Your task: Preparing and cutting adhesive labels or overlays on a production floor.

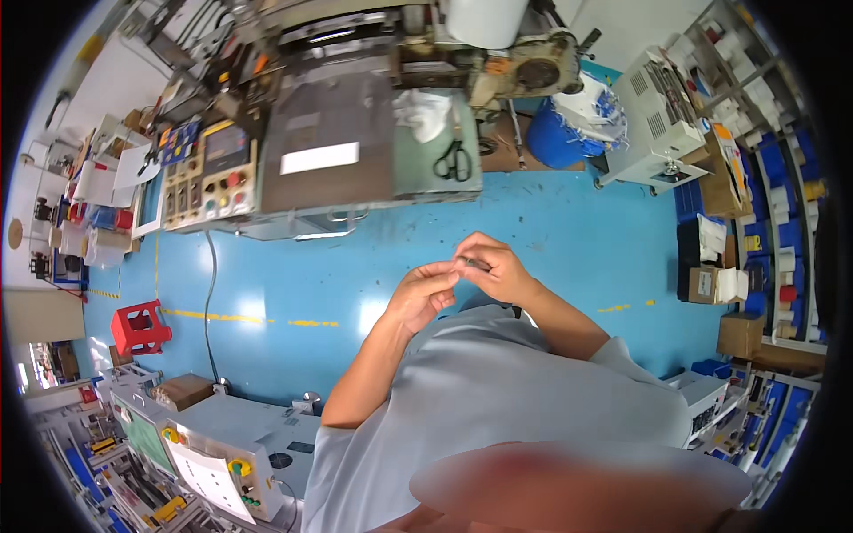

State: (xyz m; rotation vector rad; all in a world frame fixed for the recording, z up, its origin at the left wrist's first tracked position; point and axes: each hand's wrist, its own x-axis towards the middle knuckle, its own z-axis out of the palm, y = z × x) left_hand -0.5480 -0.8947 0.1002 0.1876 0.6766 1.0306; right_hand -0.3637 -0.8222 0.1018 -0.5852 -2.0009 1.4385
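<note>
My hands meet in front of my body, above the blue floor. In my right hand (pixel 499 272) is a small dark, narrow piece (pixel 477 264), gripped between the thumb and fingers. Its kind is too small to tell. My left hand (pixel 426 294) is closed in a pinch, thumb against forefinger, its fingertips touching those of the right hand. Whatever lies between the left fingertips is hidden.
Ahead stands a machine with a button panel (pixel 213 178) and a dark cover (pixel 329 133). Black-handled scissors (pixel 453 163) and a white cloth (pixel 423 115) lie on its ledge. A blue bin (pixel 560 138) stands right, a red stool (pixel 140 328) left, a grey cable (pixel 211 302) on the floor.
</note>
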